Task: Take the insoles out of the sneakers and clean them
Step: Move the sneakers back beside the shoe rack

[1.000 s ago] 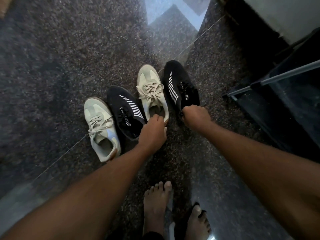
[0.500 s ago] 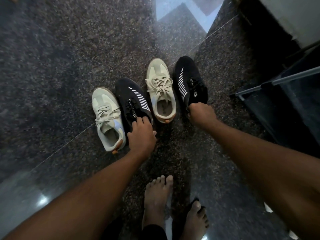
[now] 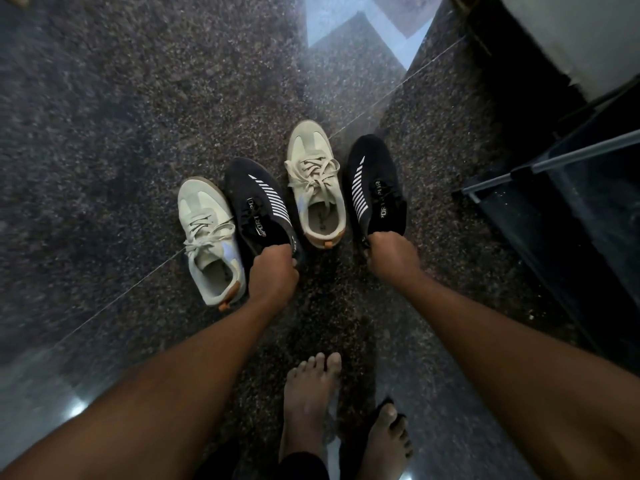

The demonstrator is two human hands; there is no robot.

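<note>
On the granite floor (image 3: 104, 140), gripping the left black sneaker (image 3: 256, 199) at its heel with the left hand (image 3: 273, 271); clutching the right black sneaker (image 3: 375, 181) likewise with the right hand (image 3: 391, 254).

Speckled granite floor (image 3: 104, 98), polished, thin diag. seam (image 3: 121, 296). Bare feet (image 3: 308, 403) btm ctr. Grey metal bar (image 3: 571, 155) + dark glass panel (image 3: 588, 244) up-R of feet. Pale reflection (image 3: 346, 26) far above feet.

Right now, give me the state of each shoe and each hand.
Far-left cream lace-up sneaker: upright, laced, insole inside.
Mid-left black striped knit sneaker: upright, heel end gripped by left hand.
Mid-right cream lace-up sneaker: upright, laced, insole inside.
Far-right black striped knit sneaker: upright, heel end gripped by right hand.
</note>
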